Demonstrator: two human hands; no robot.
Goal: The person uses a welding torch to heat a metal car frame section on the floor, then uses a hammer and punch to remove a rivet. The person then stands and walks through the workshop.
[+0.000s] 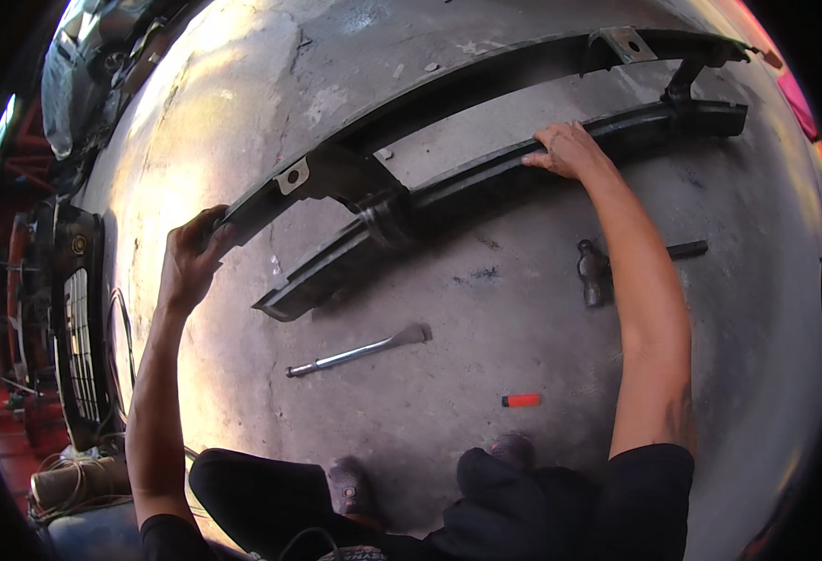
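A long black car bumper frame point(448, 182) with two parallel bars lies across the concrete floor. My left hand point(191, 257) is shut on the left end of its upper bar, beside a small metal bracket point(292, 176). Over at the right, my right hand point(568, 150) grips the top edge of the lower bar. My legs and feet show at the bottom of the view.
A metal pry bar point(360, 352) lies on the floor below the frame. A dark hammer point(598, 271) lies partly behind my right forearm. A small orange lighter point(521, 400) rests near my feet. A black car grille point(76, 327) stands at the left.
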